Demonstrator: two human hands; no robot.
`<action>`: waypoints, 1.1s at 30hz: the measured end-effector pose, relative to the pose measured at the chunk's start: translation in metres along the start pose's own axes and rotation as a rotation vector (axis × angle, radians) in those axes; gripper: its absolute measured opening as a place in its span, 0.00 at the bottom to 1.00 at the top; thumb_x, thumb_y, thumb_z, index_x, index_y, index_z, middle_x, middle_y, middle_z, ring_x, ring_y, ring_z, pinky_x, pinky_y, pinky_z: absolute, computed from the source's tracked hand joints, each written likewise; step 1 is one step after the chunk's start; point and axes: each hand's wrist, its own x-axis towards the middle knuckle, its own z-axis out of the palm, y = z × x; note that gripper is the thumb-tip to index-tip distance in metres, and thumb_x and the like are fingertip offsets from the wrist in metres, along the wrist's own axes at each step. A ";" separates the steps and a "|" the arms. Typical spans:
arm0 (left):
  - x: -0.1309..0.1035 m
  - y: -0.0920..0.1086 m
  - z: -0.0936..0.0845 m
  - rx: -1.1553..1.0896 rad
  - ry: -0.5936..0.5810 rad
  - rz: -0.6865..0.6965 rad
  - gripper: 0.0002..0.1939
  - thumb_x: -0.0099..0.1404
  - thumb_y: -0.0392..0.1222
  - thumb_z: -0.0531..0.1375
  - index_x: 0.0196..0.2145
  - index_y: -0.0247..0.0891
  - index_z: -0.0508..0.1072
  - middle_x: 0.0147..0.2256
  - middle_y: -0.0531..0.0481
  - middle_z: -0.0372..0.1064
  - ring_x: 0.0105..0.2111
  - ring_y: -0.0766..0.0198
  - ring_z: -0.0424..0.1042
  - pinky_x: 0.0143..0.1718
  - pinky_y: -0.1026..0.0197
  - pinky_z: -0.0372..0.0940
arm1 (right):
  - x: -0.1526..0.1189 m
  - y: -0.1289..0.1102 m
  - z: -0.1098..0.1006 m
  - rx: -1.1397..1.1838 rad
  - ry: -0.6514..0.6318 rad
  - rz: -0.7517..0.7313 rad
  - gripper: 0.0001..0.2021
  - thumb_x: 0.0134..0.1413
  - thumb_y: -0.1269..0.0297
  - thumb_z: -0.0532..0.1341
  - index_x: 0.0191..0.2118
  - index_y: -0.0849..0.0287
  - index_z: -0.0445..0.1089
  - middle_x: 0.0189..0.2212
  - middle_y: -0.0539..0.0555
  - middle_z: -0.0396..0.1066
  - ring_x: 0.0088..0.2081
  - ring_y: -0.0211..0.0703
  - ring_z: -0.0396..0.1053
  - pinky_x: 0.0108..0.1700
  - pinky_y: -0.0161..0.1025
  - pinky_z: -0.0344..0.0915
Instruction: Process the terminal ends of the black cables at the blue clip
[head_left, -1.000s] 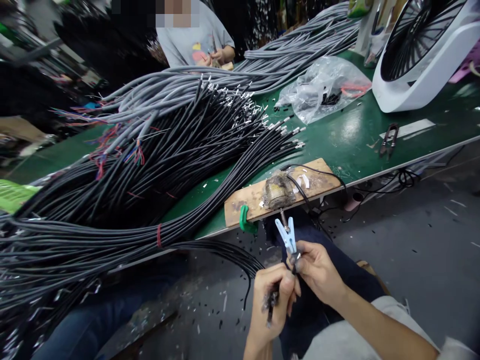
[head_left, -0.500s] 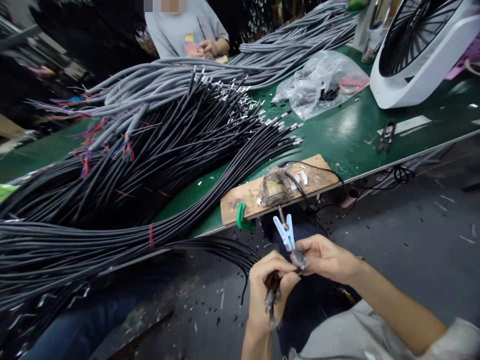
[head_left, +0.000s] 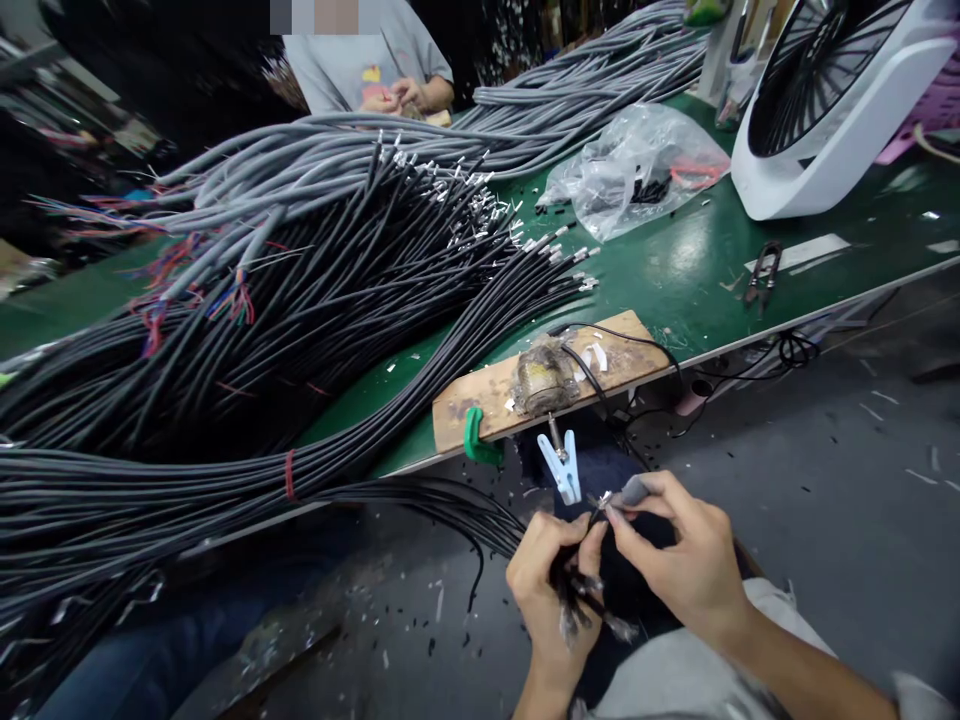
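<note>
My left hand (head_left: 551, 575) is closed around several black cables (head_left: 457, 505), which run in from the left along the table edge. Frayed, shiny tips (head_left: 581, 612) of some of them hang out below its fingers. Between thumb and forefinger it pinches one cable close to its stripped end (head_left: 602, 500). My right hand (head_left: 686, 560) has thumb and forefinger pressed on that silvery end; a grey cover (head_left: 636, 489) sits on a fingertip. Just beyond the hands, a light blue clothespin (head_left: 560, 465) is attached to a metal shaft from a tape-wrapped motor (head_left: 541, 378).
The motor sits on a wooden board (head_left: 459, 412), with a green clamp (head_left: 474, 437) at the table edge. Black and grey cables (head_left: 360, 160) pile up on the left. A plastic bag (head_left: 622, 200), snips (head_left: 763, 275) and a white fan (head_left: 795, 190) lie right. Across the table sits another person (head_left: 345, 70).
My right hand has shifted right and opened out slightly, its fingertips now at a bare cable end. My left hand has turned, showing more cable tips below it. The view has moved slightly.
</note>
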 end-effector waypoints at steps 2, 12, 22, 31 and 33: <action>-0.002 0.001 0.002 0.022 -0.005 -0.014 0.06 0.59 0.31 0.62 0.26 0.36 0.70 0.23 0.55 0.64 0.22 0.70 0.65 0.25 0.69 0.59 | -0.001 0.003 0.007 -0.020 0.064 -0.050 0.09 0.49 0.76 0.62 0.33 0.55 0.64 0.25 0.46 0.74 0.26 0.36 0.73 0.32 0.30 0.67; 0.005 -0.001 -0.016 0.023 -0.168 -0.118 0.17 0.68 0.37 0.53 0.21 0.36 0.68 0.19 0.55 0.60 0.19 0.70 0.62 0.22 0.68 0.55 | 0.008 0.011 0.035 1.287 -0.168 0.691 0.12 0.39 0.73 0.66 0.29 0.56 0.63 0.22 0.45 0.68 0.24 0.34 0.65 0.29 0.31 0.64; -0.001 -0.010 -0.024 -0.157 -0.225 -0.344 0.18 0.69 0.43 0.53 0.22 0.36 0.67 0.14 0.58 0.55 0.13 0.72 0.57 0.17 0.68 0.51 | 0.018 0.012 0.019 0.600 -0.314 0.060 0.09 0.57 0.65 0.61 0.27 0.60 0.72 0.25 0.54 0.67 0.30 0.42 0.61 0.34 0.40 0.59; 0.018 -0.012 -0.034 -0.324 -0.320 -0.008 0.12 0.63 0.45 0.61 0.25 0.37 0.73 0.22 0.52 0.68 0.22 0.68 0.66 0.26 0.66 0.58 | 0.023 0.025 0.021 1.060 -0.780 0.540 0.18 0.46 0.54 0.64 0.16 0.62 0.66 0.13 0.47 0.60 0.15 0.32 0.53 0.18 0.31 0.49; 0.017 -0.012 -0.029 -0.299 -0.251 -0.021 0.11 0.61 0.43 0.63 0.24 0.37 0.73 0.22 0.53 0.67 0.23 0.68 0.66 0.26 0.66 0.59 | 0.035 0.029 0.021 0.971 -0.764 0.601 0.16 0.42 0.59 0.65 0.14 0.62 0.65 0.12 0.46 0.59 0.14 0.29 0.50 0.17 0.29 0.46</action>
